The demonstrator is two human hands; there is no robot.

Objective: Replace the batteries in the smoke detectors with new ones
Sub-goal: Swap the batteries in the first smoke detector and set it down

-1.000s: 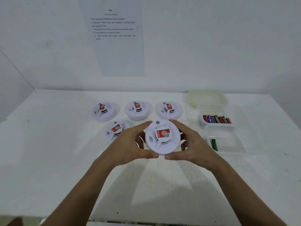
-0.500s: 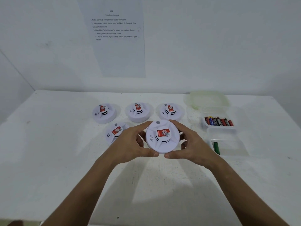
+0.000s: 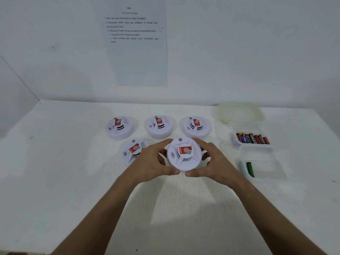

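A round white smoke detector (image 3: 184,155) with a red label is held at the table's middle, face up. My left hand (image 3: 149,162) grips its left rim, and my right hand (image 3: 215,162) grips its right rim, thumbs nearly meeting at the front edge. Several more white detectors stand behind: three in a back row (image 3: 119,127), (image 3: 159,126), (image 3: 196,127), and one (image 3: 132,151) partly hidden by my left hand. A clear tub (image 3: 237,142) at the right holds several batteries (image 3: 253,138). A nearer clear tub (image 3: 266,173) holds one green battery (image 3: 250,169).
The white table (image 3: 64,172) meets a white wall at the back and left. A printed instruction sheet (image 3: 134,41) is stuck on the back wall. A clear lid (image 3: 239,111) lies behind the battery tubs at the back right.
Both hands keep their hold on the detector, which barely shifts. The view tilts a little.
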